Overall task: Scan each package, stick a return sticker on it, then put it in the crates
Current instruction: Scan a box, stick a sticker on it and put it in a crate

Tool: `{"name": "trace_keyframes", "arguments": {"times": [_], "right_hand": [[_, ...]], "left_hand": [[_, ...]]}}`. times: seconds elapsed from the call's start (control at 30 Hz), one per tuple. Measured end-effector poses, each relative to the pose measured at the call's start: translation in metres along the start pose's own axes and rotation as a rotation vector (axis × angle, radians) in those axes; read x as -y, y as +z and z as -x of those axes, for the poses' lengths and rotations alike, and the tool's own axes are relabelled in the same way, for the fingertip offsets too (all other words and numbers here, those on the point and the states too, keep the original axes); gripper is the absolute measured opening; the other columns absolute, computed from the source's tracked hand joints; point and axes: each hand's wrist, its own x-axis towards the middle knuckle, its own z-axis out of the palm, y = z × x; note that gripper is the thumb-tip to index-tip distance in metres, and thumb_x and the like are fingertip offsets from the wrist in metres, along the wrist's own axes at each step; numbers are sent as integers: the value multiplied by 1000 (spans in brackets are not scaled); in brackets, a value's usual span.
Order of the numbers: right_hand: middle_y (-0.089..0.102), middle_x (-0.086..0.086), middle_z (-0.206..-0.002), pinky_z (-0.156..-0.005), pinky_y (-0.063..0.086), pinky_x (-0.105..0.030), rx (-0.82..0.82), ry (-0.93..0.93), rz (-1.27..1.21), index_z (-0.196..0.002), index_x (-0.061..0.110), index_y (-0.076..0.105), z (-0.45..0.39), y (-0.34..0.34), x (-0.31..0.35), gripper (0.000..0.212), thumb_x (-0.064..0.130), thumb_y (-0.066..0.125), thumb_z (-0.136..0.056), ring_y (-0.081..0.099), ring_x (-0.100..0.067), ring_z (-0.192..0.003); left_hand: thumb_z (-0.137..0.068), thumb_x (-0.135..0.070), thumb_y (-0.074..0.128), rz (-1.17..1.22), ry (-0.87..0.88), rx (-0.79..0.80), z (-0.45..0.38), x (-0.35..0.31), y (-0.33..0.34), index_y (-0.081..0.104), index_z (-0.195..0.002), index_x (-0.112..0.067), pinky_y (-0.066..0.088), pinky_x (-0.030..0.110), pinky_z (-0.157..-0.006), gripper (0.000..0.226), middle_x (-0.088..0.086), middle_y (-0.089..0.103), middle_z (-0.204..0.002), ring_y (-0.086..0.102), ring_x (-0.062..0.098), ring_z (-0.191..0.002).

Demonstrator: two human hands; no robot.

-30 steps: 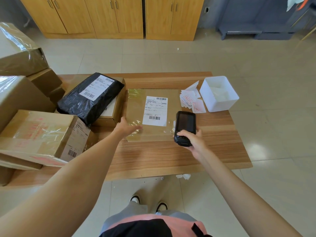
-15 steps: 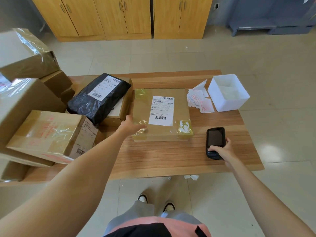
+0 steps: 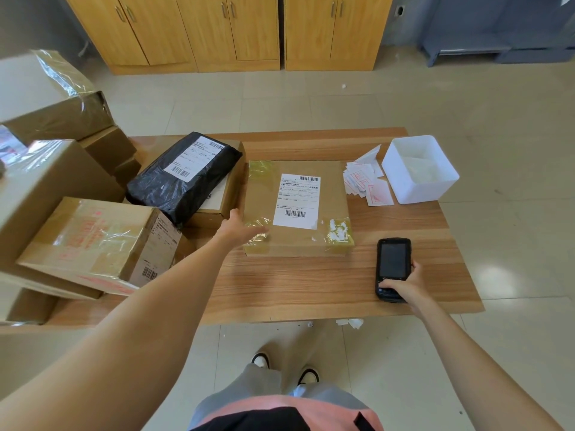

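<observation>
The left hand (image 3: 241,228) lies flat, fingers straight, on the near left corner of the box (image 3: 297,209), probably to keep it steady. The right hand (image 3: 407,284) grips the scanner (image 3: 392,269) on the table (image 3: 295,287). Beyond that hand, the stickers (image 3: 365,183) wait within reach.

Bright, even daylight, glare patch on the floor tiles (image 3: 494,275), wide-angle bending at the edges, sharp focus.
</observation>
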Motion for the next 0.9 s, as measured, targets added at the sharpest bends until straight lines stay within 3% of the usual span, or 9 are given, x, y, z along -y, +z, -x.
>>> {"name": "trace_keyframes", "arguments": {"times": [0.1, 0.53, 0.77, 0.9], "right_hand": [[37, -20, -141, -105, 34, -41, 3, -1, 94, -146, 4, 15, -4, 0, -6, 99, -15, 74, -69, 38, -34, -129], [17, -20, -155, -110, 27, -44, 18, 69, 341, -151, 4, -5, -12, -1, -4, 109, -3, 75, -76, 24, -36, -140], [30, -20, -148, -108, 34, -50, -23, 92, 400, -152, 8, 1, -10, -3, 4, 115, -1, 80, -69, 33, -39, -133], [26, -21, -150, -111, 29, -51, -61, 55, 484, -152, 11, 6, -7, 2, 21, 111, 4, 80, -70, 25, -38, -137]], "left_hand": [[-75, -53, 73, -7, 5, -1, 1, -2, -1, 6, -152, -15, 33, 47, -110, 109, 14, 24, -155, 33, 35, -138], [-75, -54, 73, -27, -5, -4, 1, 0, -9, 4, -153, -15, 31, 49, -112, 111, 15, 21, -156, 31, 35, -139], [-75, -54, 73, -35, 19, 10, -3, -1, -16, 4, -153, -15, 31, 50, -112, 110, 15, 20, -157, 30, 36, -140], [-75, -55, 73, -75, 62, 7, -7, -5, -23, 6, -152, -14, 34, 49, -110, 111, 14, 23, -156, 33, 35, -138]]}}
